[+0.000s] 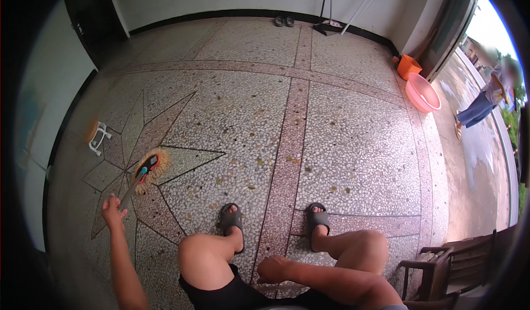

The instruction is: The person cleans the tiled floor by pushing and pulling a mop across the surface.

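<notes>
At the lower left, my left hand [114, 212] is around the end of a mop's grey handle [130, 193], the handle passing between thumb and fingers; some fingers look loosely extended. The mop head [153, 167], with yellowish fringe and a black and orange plate, is tilted at the floor beyond the hand. Curled closed between my knees, my right hand [273, 269] shows nothing in it, though its palm side is hidden. A thin greyish bar [281, 287] shows just below that hand; whether they touch is unclear.
Small leaves and bits dot the terrazzo floor [248, 124]. A stool [98, 138] stands left. An orange bucket [409, 66] and pink basin [423, 93] are by the doorway, a person [484, 99] outside. Slippers [284, 21] and a dustpan [329, 28] are at the far wall, a wooden chair [439, 268] lower right.
</notes>
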Tool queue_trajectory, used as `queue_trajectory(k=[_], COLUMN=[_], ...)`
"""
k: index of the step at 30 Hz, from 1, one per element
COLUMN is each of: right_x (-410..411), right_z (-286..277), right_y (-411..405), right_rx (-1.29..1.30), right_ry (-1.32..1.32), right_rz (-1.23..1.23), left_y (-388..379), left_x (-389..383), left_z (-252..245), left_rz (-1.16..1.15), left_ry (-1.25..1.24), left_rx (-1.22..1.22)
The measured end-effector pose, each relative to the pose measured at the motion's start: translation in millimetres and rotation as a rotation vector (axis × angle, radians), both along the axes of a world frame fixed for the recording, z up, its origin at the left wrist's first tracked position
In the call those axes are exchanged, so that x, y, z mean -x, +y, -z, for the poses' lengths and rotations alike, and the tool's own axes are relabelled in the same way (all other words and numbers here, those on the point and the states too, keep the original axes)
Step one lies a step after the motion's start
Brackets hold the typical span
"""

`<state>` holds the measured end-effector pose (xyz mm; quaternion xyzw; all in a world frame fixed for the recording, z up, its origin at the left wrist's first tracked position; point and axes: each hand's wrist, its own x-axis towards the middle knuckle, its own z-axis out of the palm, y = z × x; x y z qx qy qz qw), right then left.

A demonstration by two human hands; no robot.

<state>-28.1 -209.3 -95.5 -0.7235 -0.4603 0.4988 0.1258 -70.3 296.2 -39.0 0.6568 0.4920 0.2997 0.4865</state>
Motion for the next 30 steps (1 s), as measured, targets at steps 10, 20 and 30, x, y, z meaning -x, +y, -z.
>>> queue_trajectory(k=[10, 20, 30], right_x=[-4, 5, 11], right_z=[-8, -23, -5], right_y=[-4, -5, -15], right_rx=[-0.07, -0.258, -0.169], right_ry=[-0.039, -0.138, -0.154], right_rz=[0.095, 0.043, 0.006], left_y=[5, -182, -163], left_x=[-20, 140, 118], left_z=[112, -96, -131], left_rz=[0.085, 0.481, 0.206], left_ry=[0.218, 0.97, 1.172], left_rx=[0.411, 0.125, 0.032])
